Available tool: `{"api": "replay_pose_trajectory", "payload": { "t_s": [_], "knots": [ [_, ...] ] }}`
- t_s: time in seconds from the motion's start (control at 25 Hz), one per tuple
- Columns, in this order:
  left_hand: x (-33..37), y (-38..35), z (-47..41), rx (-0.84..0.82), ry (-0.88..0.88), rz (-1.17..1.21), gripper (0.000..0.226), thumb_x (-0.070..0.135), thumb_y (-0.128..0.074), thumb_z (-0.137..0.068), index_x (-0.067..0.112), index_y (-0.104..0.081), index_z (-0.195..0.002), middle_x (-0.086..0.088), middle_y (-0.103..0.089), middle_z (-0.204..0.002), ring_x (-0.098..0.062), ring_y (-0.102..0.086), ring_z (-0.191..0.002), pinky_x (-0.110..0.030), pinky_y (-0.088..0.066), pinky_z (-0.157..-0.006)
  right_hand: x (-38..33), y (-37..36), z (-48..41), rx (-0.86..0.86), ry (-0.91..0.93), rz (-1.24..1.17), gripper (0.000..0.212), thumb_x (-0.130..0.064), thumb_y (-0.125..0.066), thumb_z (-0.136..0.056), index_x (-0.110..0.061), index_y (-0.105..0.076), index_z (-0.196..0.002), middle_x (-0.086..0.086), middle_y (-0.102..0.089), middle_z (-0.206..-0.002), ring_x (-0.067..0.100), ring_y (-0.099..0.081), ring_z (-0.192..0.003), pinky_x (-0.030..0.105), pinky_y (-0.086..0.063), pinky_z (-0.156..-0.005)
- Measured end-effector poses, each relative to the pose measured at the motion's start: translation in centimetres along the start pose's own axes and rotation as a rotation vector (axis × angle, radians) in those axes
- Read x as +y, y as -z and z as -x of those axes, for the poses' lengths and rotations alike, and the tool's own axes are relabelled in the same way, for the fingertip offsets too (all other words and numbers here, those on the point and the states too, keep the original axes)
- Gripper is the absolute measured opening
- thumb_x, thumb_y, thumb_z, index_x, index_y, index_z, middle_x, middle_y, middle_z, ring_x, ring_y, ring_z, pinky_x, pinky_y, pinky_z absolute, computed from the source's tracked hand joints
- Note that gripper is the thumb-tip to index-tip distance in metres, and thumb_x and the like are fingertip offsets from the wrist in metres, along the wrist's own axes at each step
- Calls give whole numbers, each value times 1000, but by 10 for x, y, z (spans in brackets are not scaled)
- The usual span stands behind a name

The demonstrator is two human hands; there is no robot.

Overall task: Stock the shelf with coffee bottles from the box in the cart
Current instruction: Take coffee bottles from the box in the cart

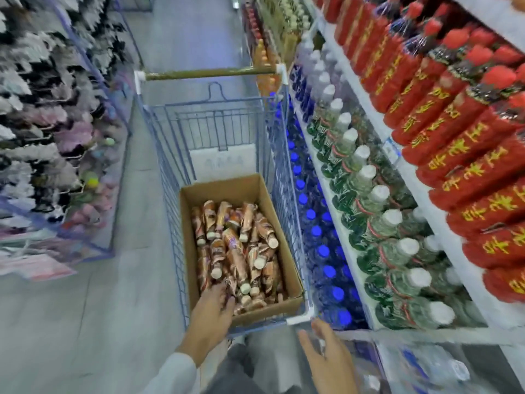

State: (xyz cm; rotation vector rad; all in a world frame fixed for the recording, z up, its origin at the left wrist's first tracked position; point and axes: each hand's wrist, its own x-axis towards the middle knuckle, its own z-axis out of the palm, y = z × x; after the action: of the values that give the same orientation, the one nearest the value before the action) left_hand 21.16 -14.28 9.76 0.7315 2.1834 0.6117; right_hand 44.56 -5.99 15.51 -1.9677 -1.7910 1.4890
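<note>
Down in the cart [167, 177] your box [227, 191] holds many coffee bottles [238, 245], left hand [211, 311] touching them with fingers loosely spread, right hand [326, 356] spread and empty, so most stocking looks undone.

Single view, head-worn, wide-angle. Looks forward and steeply down along shop aisle. Cart [216, 120] fills centre of frame, box [227, 184] in lower centre, seen from above. Left hand [211, 311] and right hand [326, 354] sit at bottom edge, nearest lens. Shelf [439, 223] runs up right side, slanting; picture blurs toward edges.
</note>
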Motion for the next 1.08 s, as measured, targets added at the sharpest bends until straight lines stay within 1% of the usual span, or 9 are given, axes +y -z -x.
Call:
{"api": "replay_pose_trajectory", "payload": {
  "t_s": [0.12,0.28,0.4,0.56,0.64,0.76,0.84,0.92,1.08],
  "knots": [
    [-7,8,-66,-93,-60,-184,50,18,-53,-100,14,-46,-149,-9,-52,-149,-26,-46,-139,-36,-39,-113,-9,-16,-19,-67,-27,2,39,-32,-73,-91,-29,-62,-129,-7,-65,-131,10,-58,-123,21,-39,-98],
    [-20,-9,-143,-273,-238,-461,58,6,-47,-99,19,-39,-154,-11,-41,-158,-28,-33,-147,-39,-31,-119,-11,-29,-44,-133,-53,14,29,-40,-69,-92,-45,-58,-119,-18,-64,-126,3,-57,-121,22,-40,-101],
    [-29,-34,-179,-387,-349,-650,63,-2,-51,-96,26,-44,-153,-8,-30,-164,-27,-23,-153,-39,-22,-123,1,-35,-55,-163,-93,15,32,-42,-69,-92,-42,-60,-123,-23,-63,-126,-2,-56,-120,22,-41,-100],
    [-39,-57,-209,-509,-454,-865,60,9,-65,-94,33,-51,-147,-7,-14,-170,-28,-4,-157,-46,-14,-125,19,-31,-60,-188,-149,32,38,-45,-68,-92,-41,-60,-129,-30,-59,-128,-8,-52,-122,32,-44,-108],
    [-46,-60,-216,-529,-477,-879,59,18,-69,-94,34,-50,-147,-7,-12,-170,-29,-1,-157,-46,-12,-126,23,-27,-64,-203,-150,63,37,-46,-66,-93,-45,-56,-129,-33,-59,-128,-11,-51,-121,31,-43,-108],
    [-46,-55,-214,-475,-463,-688,56,12,-66,-95,29,-52,-147,-9,-21,-167,-30,-10,-156,-42,-14,-126,17,-20,-70,-210,-126,84,33,-44,-65,-94,-45,-55,-126,-27,-60,-127,-6,-52,-123,31,-42,-108],
    [-40,-44,-207,-396,-334,-355,53,8,-64,-96,27,-56,-145,-6,-37,-161,-27,-28,-150,-41,-23,-124,5,-17,-77,-233,-95,106,35,-45,-63,-95,-41,-56,-129,-23,-60,-130,0,-52,-125,34,-41,-111],
    [-30,-28,-191,-330,-162,39,50,14,-70,-94,28,-59,-141,3,-53,-147,-17,-44,-137,-45,-30,-121,-11,-16,-87,-274,-43,125,39,-46,-61,-96,-39,-55,-134,-23,-58,-133,2,-50,-128,35,-40,-113],
    [-22,0,-137,-194,27,490,51,28,-76,-89,33,-61,-137,12,-62,-137,-8,-54,-128,-43,-36,-118,-49,-25,-114,-353,86,188,41,-49,-58,-98,-39,-51,-137,-22,-56,-132,2,-52,-126,27,-41,-107]
  ]
}}
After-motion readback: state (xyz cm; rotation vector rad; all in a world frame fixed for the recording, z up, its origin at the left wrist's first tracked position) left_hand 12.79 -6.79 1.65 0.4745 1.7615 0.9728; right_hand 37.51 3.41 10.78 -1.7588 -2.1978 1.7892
